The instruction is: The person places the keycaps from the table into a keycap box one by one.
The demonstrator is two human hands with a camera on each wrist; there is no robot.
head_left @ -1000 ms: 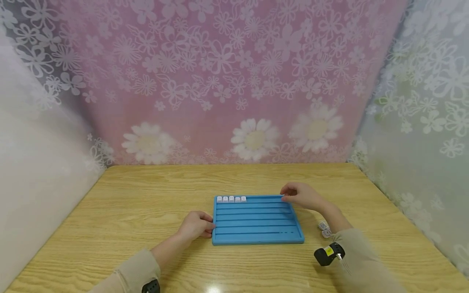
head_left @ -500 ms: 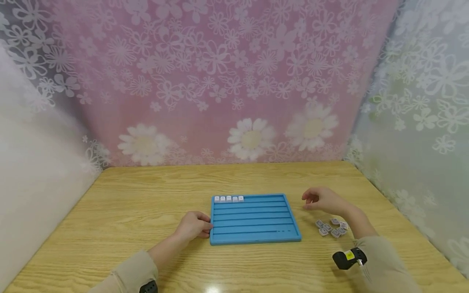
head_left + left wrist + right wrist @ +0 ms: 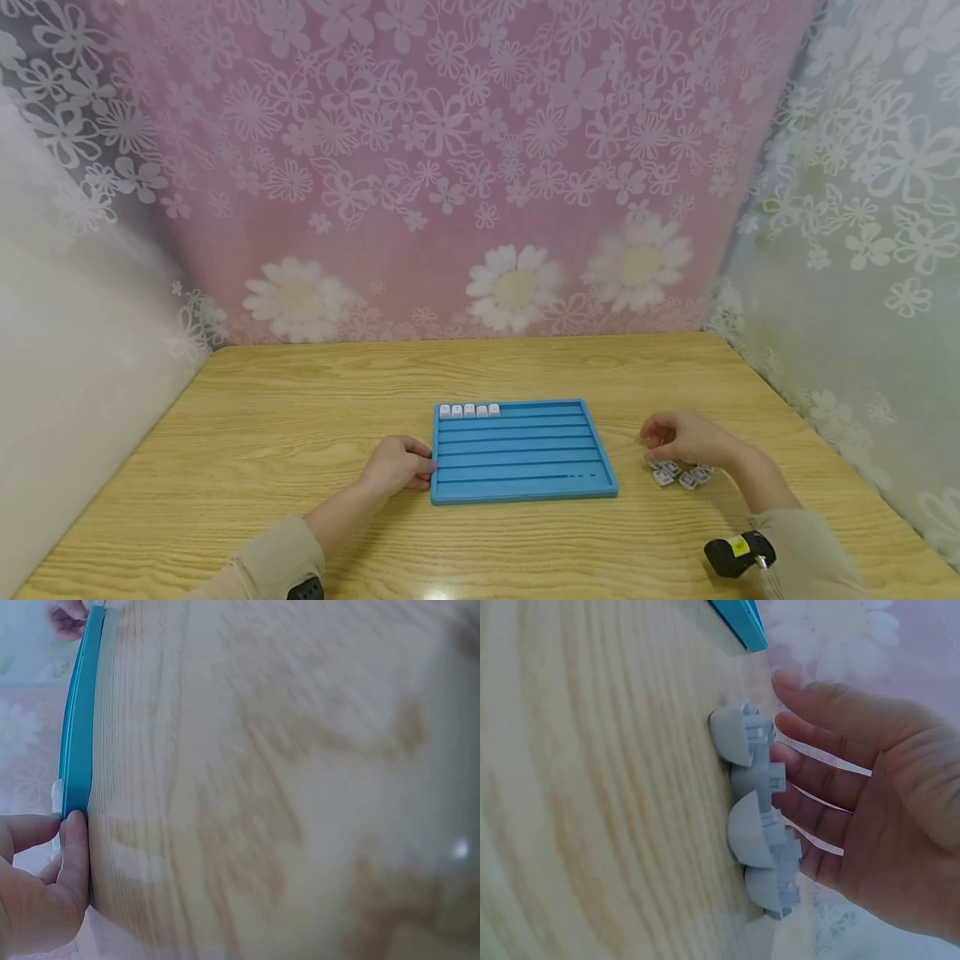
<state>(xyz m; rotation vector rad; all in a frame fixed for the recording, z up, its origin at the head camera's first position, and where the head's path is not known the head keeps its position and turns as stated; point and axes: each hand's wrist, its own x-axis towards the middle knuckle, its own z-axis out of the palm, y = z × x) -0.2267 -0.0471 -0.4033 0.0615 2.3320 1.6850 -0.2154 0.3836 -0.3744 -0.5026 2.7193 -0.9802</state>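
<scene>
Reaching forward from the bottom edge: two forearms in beige fabric sleeves [image 3: 806,542], each wearing a small black wrist camera [image 3: 738,554] (the right one carries a yellow label). Left hand [image 3: 396,463] lies low at the left side, thumb and fingers pinching the left rim of a blue rectangular tray with raised horizontal ridges [image 3: 517,454]. Right hand [image 3: 686,437] is released, palm down, fingers loosely bent and thumb apart from them, over a cluster of loose pale keycaps, hollow side up [image 3: 663,479]. Whether a fingertip touches one, can't tell.

Cluster sits on the table just right of the tray, clear of its right rim. The hand blocks the head view of its far part, so no reliable count. Right wrist view shows several caps bunched together, stems exposed, a corner of the tray beyond. Tray lies flat between the hands, roughly central; short dark slots near the right end of its nearest ridge. A row of five white keycaps [image 3: 469,412] stands side by side in its farthest channel, at the left end.

Surface: light wood-grain table [image 3: 337,375], glare spot at the near edge. Behind it, pink curtain with white flowers [image 3: 450,167]; paler floral fabric [image 3: 862,275] at right.
</scene>
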